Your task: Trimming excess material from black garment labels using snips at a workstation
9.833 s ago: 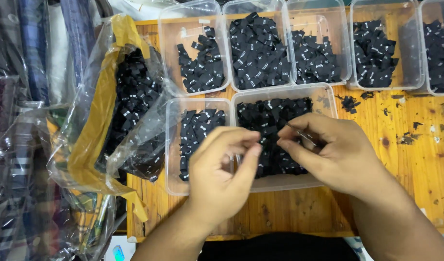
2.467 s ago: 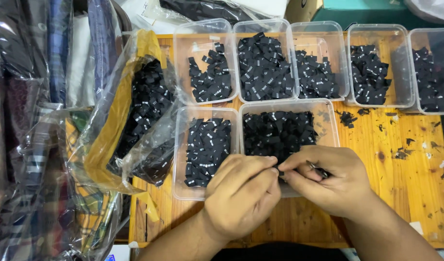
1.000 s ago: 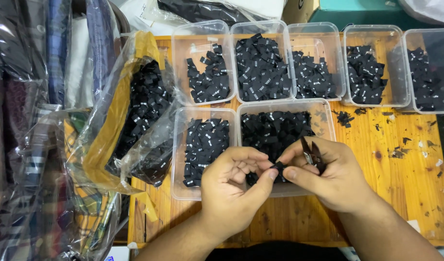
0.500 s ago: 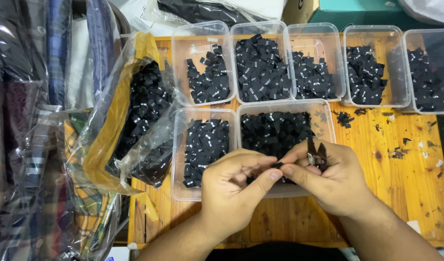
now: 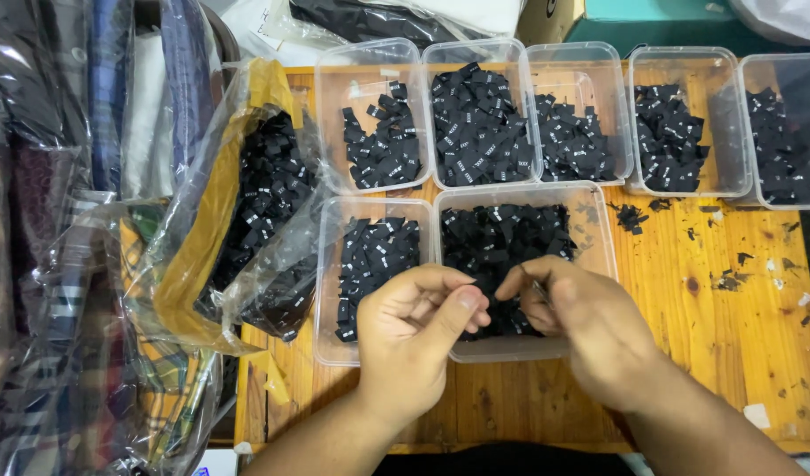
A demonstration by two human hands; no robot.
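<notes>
Head view, looking straight down: both hands meet low in the centre of the frame, over the near edge of a large clear plastic tub [image 5: 599, 256] heaped with small black woven labels [image 5: 502, 242]. The left hand [image 5: 414, 326] is curled, thumb pressed against its bent forefinger. The right hand [image 5: 590, 326] is also curled, fingertips pointing toward the left thumb, with a thin dark metal tool [image 5: 539, 289] showing just above its knuckles; what kind of tool it is cannot be made out. Half a second earlier a small black label was visibly pinched between the two hands, and a second ago the hands stood a little apart with the label stretched between them. Now the hands have closed together and the label is hidden, so whether either hand still grips one cannot be told; if it does, it sits between the touching fingertips.

Just left of the large tub, touching it, is a narrower tub [image 5: 330, 291] of similar labels. Across the upper part of the frame runs a row of five more clear tubs [image 5: 533, 66], each part-filled with black labels. At the left centre lies an open plastic bag [image 5: 193, 264] with a yellow lining, spilling more labels. Black scraps [image 5: 727, 280] dot the wooden table [image 5: 740, 353] at the right.
</notes>
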